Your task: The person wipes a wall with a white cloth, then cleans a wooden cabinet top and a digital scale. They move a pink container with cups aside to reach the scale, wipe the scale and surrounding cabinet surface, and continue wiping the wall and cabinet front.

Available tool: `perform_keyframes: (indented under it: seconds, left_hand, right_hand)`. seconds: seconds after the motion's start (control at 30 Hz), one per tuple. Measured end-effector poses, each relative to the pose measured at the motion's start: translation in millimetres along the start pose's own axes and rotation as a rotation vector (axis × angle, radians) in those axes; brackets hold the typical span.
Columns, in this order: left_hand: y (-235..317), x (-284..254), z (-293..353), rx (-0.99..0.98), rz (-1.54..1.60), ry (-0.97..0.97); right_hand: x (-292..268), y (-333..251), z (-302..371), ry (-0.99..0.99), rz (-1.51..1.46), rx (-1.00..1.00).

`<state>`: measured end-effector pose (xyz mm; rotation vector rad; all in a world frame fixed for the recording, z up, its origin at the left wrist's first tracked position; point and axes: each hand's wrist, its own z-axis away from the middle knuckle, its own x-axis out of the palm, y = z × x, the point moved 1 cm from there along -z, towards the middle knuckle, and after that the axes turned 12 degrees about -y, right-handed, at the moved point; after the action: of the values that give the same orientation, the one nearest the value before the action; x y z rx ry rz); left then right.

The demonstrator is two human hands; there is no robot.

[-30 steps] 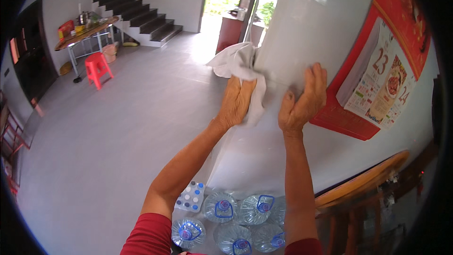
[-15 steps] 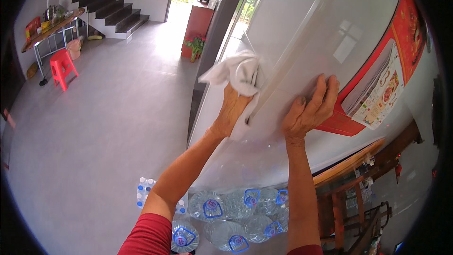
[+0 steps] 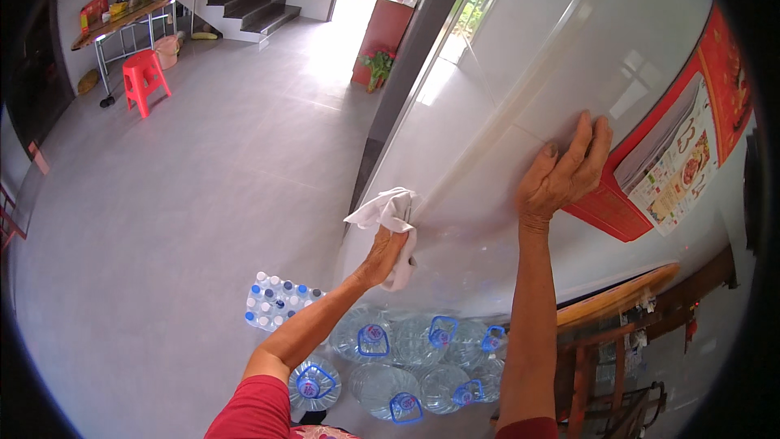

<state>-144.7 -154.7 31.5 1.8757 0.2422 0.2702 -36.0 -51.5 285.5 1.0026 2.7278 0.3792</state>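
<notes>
My left hand (image 3: 383,257) is closed round a bunched white cloth (image 3: 392,213). The cloth lies against the pale, glossy wall (image 3: 463,183), below a vertical ridge that runs up its surface. Higher and to the right, my right hand (image 3: 566,171) rests on the same wall with its fingers apart and nothing in it. Just right of that hand hangs a red wall calendar (image 3: 609,210) with printed white sheets (image 3: 678,167). The palm side of my left hand is hidden by the cloth.
Several large water bottles (image 3: 386,390) with blue handles stand at the wall's foot, beside a pack of small bottles (image 3: 280,297). Wooden furniture (image 3: 617,297) is at lower right. Farther off are a red stool (image 3: 145,81), a table (image 3: 134,16), stairs (image 3: 236,0) and a doorway.
My left hand has moved down along the wall with the cloth. The right hand keeps its place beside the calendar, and the whole view has shifted slightly.
</notes>
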Motion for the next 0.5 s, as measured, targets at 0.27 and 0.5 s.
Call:
perform_keyframes:
  seconds: [0.27, 0.5]
  left_hand:
    - [119, -4, -59, 0.418, 0.049, -0.128]
    - [194, -3, -141, 0.685, -0.189, -0.093]
  right_hand:
    - [1, 3, 3, -0.020, -0.015, 0.018]
    - [-1, -12, 7, -0.099, 0.112, 0.156]
